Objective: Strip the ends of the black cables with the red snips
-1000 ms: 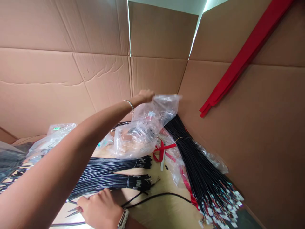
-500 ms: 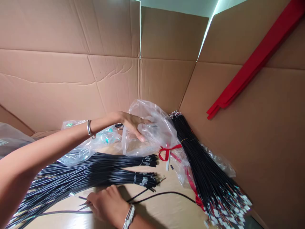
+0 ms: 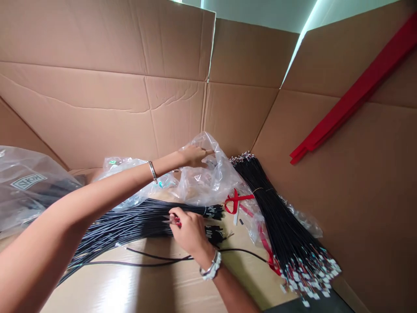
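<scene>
Plastic bag (image 3: 224,179) touches the left hand (image 3: 195,155), its grip unclear; the right hand (image 3: 189,232) grips a red-handled tool (image 3: 177,221).

A slim, polished silver-coloured bangle (image 3: 152,172) rings the wrist of a worker's bare left hand (image 3: 195,156). At the wrist of the right hand (image 3: 188,230), also bare, a chunky white bracelet (image 3: 215,266) with a scalloped, bead-like outline pairs with a narrow silver-coloured band (image 3: 206,273). Both forearms are bare.

Crumpled clear bag (image 3: 213,184), red-handled scissors (image 3: 177,221)
</scene>
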The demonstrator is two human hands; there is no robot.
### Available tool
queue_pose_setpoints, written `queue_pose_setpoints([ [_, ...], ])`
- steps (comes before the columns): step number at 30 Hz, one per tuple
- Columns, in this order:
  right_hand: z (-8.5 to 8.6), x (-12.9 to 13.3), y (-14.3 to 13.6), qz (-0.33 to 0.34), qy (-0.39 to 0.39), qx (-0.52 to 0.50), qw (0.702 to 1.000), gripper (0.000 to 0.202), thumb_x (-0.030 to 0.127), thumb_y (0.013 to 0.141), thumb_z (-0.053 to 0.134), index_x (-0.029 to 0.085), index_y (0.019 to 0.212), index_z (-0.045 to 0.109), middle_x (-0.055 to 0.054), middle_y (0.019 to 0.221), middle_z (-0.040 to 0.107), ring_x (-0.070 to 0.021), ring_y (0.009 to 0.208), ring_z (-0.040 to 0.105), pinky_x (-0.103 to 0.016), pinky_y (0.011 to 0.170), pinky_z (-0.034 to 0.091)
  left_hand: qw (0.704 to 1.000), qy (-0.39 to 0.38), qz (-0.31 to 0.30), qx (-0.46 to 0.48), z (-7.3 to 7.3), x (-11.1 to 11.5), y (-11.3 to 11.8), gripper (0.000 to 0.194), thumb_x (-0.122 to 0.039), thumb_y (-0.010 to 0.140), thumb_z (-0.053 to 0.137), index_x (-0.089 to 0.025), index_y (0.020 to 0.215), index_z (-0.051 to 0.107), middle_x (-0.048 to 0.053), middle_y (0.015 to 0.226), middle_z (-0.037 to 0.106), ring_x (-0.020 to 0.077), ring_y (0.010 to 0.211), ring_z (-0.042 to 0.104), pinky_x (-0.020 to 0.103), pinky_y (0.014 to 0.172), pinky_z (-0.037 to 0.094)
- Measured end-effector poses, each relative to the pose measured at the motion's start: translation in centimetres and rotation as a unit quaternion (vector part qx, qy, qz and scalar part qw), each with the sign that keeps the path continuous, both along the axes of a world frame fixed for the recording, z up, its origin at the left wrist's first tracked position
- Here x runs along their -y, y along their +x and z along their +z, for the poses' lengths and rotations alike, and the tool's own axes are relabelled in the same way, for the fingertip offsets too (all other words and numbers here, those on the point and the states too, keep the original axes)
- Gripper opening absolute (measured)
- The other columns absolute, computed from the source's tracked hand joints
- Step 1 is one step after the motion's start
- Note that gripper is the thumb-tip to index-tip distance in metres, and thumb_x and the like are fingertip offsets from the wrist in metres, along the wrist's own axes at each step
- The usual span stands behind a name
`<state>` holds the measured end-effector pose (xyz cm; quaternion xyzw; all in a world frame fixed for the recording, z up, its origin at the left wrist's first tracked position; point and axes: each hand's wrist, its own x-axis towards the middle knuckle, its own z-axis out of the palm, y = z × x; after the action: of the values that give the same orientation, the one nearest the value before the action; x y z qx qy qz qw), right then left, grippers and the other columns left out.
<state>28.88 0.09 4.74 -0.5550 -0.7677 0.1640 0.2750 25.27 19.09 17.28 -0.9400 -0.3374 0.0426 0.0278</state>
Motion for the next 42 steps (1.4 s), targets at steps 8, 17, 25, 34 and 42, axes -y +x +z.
queue_pose_setpoints([
  [8, -1.8, -2.5, -1.6, 0.083, 0.029, 0.139, 0.986, 0.039, 0.012, 0.088, 0.044, 0.015, 0.123, 0.06, -0.013, 0.114, 0.064, -0.0235, 0.104, 0.06, -0.033, 0.086, 0.049, 0.999, 0.009, 0.029, 0.021, -0.4, 1.4, -0.8, 0.088, -0.046, 0.074, 0.074, -0.028, 0.15, 0.034, 0.016, 0.151, 0.04, 0.0357, 0.119, 0.056, 0.041, 0.098, 0.043],
  [17, 2.5, -0.8, 2.3, 0.006, 0.184, -0.069, 0.98, 0.029, 0.018, 0.094, 0.042, 0.021, 0.107, 0.067, -0.009, 0.107, 0.066, -0.0199, 0.102, 0.059, -0.035, 0.094, 0.049, 0.999, 0.002, 0.044, 0.032, -0.5, 2.1, -1.5, 0.09, -0.039, 0.079, 0.071, -0.029, 0.154, 0.023, 0.015, 0.152, 0.04, 0.0345, 0.125, 0.051, 0.04, 0.099, 0.043],
  [25, 9.7, -9.3, 11.1, -0.254, 0.1, -0.021, 0.962, 0.056, 0.019, 0.074, 0.061, 0.018, 0.13, 0.052, -0.016, 0.108, 0.064, -0.0314, 0.1, 0.06, -0.044, 0.083, 0.048, 0.999, 0.03, 0.014, 0.035, -1.5, 3.9, 0.2, 0.11, -0.022, 0.071, 0.075, -0.036, 0.156, 0.006, 0.014, 0.162, 0.019, 0.0363, 0.122, 0.054, 0.043, 0.096, 0.045],
  [34, 10.4, -15.6, 18.1, -0.156, -0.043, -0.454, 0.876, 0.02, 0.02, 0.06, 0.048, 0.021, 0.079, 0.052, 0.006, 0.054, 0.042, -0.0099, 0.045, 0.037, -0.023, 0.048, 0.035, 0.97, 0.031, 0.14, 0.196, -0.5, 2.9, -2.0, 0.033, -0.029, 0.092, 0.048, -0.021, 0.122, 0.061, 0.011, 0.119, 0.065, 0.0265, 0.108, 0.06, 0.036, 0.091, 0.046],
  [42, 11.5, -15.9, 15.3, 0.018, -0.166, -0.495, 0.853, 0.017, 0.018, 0.058, 0.046, 0.021, 0.075, 0.048, 0.011, 0.046, 0.032, -0.0057, 0.039, 0.019, -0.019, 0.041, 0.015, 0.917, 0.107, 0.299, 0.24, -1.2, 0.2, 4.0, 0.091, -0.056, 0.068, 0.077, -0.014, 0.14, 0.042, 0.023, 0.14, 0.043, 0.0404, 0.13, 0.037, 0.049, 0.104, 0.034],
])
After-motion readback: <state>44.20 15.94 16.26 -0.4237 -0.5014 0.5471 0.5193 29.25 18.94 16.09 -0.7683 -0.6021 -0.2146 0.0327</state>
